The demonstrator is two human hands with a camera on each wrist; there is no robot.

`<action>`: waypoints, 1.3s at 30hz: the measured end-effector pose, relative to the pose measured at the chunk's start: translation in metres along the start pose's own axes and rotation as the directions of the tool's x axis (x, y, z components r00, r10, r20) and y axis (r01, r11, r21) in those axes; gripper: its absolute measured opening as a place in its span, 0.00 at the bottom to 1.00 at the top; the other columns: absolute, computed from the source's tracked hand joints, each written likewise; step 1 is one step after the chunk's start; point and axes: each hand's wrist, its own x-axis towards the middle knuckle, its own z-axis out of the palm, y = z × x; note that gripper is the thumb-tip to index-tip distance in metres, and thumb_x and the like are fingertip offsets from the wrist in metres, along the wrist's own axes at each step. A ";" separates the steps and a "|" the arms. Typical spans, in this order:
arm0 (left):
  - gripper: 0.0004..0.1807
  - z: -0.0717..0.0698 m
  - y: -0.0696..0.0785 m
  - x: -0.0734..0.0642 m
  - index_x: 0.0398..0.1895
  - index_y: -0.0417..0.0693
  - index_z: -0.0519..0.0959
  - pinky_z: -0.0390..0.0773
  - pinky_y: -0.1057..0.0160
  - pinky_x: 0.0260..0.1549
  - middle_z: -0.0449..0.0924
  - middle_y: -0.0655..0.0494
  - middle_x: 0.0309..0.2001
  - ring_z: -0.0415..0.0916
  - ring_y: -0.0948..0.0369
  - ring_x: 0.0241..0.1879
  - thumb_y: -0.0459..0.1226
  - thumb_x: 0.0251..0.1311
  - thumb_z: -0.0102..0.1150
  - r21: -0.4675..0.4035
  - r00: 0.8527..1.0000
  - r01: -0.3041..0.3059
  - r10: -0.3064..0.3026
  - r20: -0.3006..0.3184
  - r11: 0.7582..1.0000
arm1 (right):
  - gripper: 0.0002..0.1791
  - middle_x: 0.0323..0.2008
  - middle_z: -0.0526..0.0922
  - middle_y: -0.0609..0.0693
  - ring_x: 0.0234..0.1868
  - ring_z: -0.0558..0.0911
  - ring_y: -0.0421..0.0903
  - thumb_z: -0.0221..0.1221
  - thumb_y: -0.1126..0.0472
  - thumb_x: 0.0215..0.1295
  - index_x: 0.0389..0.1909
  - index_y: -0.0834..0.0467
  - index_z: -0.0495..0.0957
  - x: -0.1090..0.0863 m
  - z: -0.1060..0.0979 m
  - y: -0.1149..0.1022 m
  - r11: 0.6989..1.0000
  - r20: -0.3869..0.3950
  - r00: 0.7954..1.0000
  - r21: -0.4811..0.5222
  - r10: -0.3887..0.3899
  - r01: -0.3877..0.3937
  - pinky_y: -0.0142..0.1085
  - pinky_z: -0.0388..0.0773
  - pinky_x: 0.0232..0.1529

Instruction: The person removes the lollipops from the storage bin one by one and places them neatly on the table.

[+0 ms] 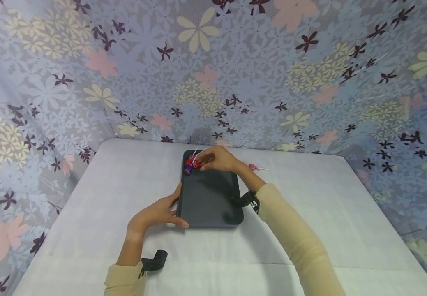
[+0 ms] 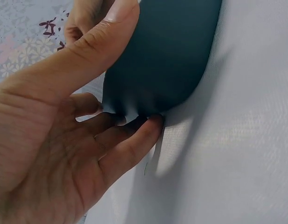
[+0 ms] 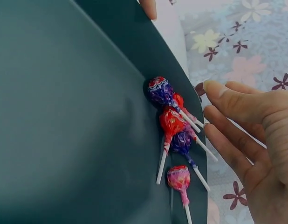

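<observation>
A dark rectangular tray [image 1: 213, 197] lies on the white-covered table. My left hand [image 1: 158, 213] grips its near left corner, with the thumb [image 2: 88, 51] on one side and the fingers [image 2: 134, 144] against the outer wall. Several wrapped lollipops [image 1: 191, 163] in red, purple and pink are bunched in the tray's far left corner, white sticks pointing outward over the rim. My right hand [image 1: 218, 159] hovers over that far end beside them. In the right wrist view its thumb and fingers stand apart near the sticks, with nothing between them.
A pink-wrapped lollipop [image 1: 252, 167] lies on the table just right of the tray's far end, partly behind the right forearm. Flower-patterned cloth [image 1: 198, 82] hangs behind the table's far edge and along both sides. Black wrist mounts [image 1: 155, 261] sit on both arms.
</observation>
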 end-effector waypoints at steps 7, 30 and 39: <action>0.70 -0.002 -0.002 0.002 0.78 0.44 0.34 0.57 0.44 0.70 0.41 0.43 0.78 0.46 0.46 0.76 0.49 0.44 0.78 0.010 1.000 -0.017 0.017 0.002 1.000 | 0.21 0.47 0.84 0.65 0.46 0.85 0.55 0.67 0.72 0.56 0.53 0.70 0.79 0.016 0.009 0.001 0.999 0.024 1.000 0.043 -0.003 0.002 0.35 0.83 0.46; 0.70 -0.002 -0.003 0.000 0.78 0.45 0.33 0.58 0.45 0.70 0.40 0.44 0.78 0.46 0.47 0.76 0.48 0.44 0.78 -0.004 1.000 -0.010 0.010 0.007 1.000 | 0.18 0.48 0.84 0.61 0.47 0.84 0.54 0.67 0.75 0.54 0.48 0.67 0.83 0.033 0.028 0.006 0.997 0.027 0.997 -0.017 0.069 -0.069 0.35 0.83 0.45; 0.70 -0.003 -0.004 0.001 0.78 0.44 0.34 0.58 0.45 0.70 0.42 0.43 0.78 0.47 0.46 0.76 0.48 0.45 0.77 0.012 1.000 -0.015 0.015 0.003 1.000 | 0.19 0.49 0.83 0.60 0.48 0.84 0.53 0.67 0.74 0.55 0.50 0.65 0.83 0.038 0.033 0.007 0.994 0.048 0.994 -0.061 0.098 -0.095 0.35 0.82 0.47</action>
